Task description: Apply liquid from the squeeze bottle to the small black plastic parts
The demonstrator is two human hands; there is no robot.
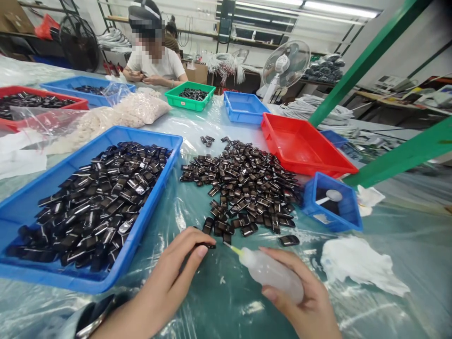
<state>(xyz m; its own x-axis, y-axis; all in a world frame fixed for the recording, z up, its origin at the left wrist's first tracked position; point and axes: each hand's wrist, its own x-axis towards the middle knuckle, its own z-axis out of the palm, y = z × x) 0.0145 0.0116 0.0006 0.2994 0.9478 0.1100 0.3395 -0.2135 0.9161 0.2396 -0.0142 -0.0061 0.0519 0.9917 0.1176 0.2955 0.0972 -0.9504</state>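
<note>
My right hand (303, 292) is wrapped round a translucent squeeze bottle (271, 270), whose yellow needle tip (233, 249) points left. My left hand (176, 268) pinches a small black plastic part (211, 245) between thumb and fingers, close to that tip; the fingers partly cover it. Just beyond both hands spreads a loose pile of similar black parts (243, 181) on the plastic-covered table. One single black part (289, 240) lies apart, to the right of the pile. Left of my left hand stands a large blue tray (141, 240) heaped with more black parts.
A small blue bin (332, 223) with a white spoon (333, 195) stands right, near a crumpled white cloth (363, 263). Behind are a red tray (300, 146), a blue tray (245, 107) and a green tray (189, 106). A green post (370, 61) rises at right. A person (155, 66) sits opposite.
</note>
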